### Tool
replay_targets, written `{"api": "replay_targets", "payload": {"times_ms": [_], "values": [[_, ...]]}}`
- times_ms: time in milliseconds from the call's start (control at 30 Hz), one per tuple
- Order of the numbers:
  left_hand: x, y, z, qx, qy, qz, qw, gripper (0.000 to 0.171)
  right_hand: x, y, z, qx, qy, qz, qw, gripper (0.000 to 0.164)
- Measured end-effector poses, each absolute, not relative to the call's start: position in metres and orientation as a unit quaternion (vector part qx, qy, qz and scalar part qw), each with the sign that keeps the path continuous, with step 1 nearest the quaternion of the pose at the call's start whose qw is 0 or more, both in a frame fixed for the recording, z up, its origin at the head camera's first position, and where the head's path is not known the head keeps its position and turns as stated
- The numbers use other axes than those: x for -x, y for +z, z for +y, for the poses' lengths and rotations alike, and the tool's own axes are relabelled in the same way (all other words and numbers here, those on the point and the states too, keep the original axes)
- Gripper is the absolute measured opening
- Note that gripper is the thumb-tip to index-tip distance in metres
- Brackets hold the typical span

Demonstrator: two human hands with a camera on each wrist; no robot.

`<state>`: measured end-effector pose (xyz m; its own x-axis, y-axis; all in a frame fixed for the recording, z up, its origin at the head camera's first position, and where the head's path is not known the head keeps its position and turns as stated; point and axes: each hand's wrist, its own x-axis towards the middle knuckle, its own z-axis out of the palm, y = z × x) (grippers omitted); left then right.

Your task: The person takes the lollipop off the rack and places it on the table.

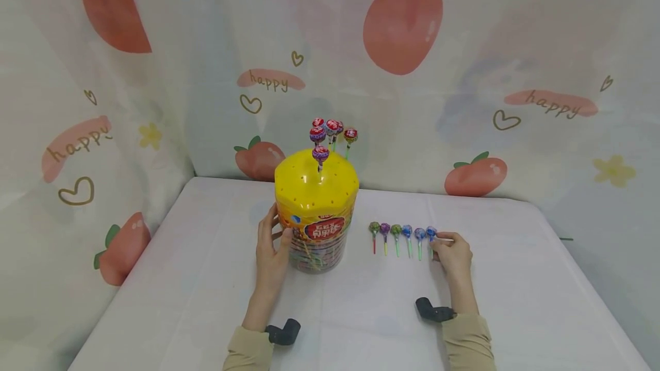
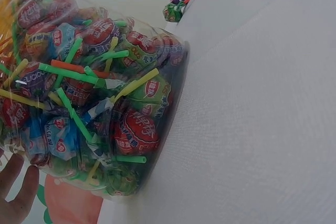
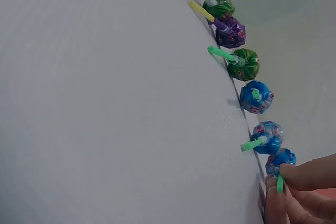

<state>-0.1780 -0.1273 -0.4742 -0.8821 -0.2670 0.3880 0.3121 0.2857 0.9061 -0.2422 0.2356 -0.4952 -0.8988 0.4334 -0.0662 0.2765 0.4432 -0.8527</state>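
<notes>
From where I stand, the work is at the far right of a row of six lollipops lying on the white table (image 1: 381,314). The right hand (image 1: 455,255) pinches the stick (image 3: 280,183) of the end one, a blue lollipop (image 3: 281,158), between thumb and fingers; the other five (image 1: 395,230) lie side by side to its left, untouched. I can't quite make out whether that blue head bears on the cloth or is just off it. The left hand (image 1: 270,248) grips the side of the tub (image 1: 325,228), thumb toward the front, steadying it, I'd guess. More lollipops (image 1: 317,134) stand upright in its yellow lid (image 1: 299,189). The step seems to be handling that end piece, either setting it down or taking it up. Either way, the next move calls for a light pinch, clear of the neighbouring lollipop, and a tub kept still.
</notes>
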Motion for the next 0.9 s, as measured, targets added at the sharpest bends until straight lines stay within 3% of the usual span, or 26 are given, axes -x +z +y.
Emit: {"api": "replay_targets", "payload": {"times_ms": [367,600,900], "values": [[0.179,-0.472,-0.126,0.0,-0.597,-0.769,0.23,0.063,0.24,-0.494,0.233,0.215,0.454,-0.86,0.084,0.032],[0.164,-0.446,-0.121,-0.003,-0.595,-0.772,0.223,0.059,0.236,-0.49,0.236,0.218,0.456,-0.859,0.084,0.032],[0.159,-0.439,-0.118,0.001,-0.598,-0.767,0.231,0.058,0.23,-0.477,0.232,0.207,0.436,-0.868,0.118,0.028]]}}
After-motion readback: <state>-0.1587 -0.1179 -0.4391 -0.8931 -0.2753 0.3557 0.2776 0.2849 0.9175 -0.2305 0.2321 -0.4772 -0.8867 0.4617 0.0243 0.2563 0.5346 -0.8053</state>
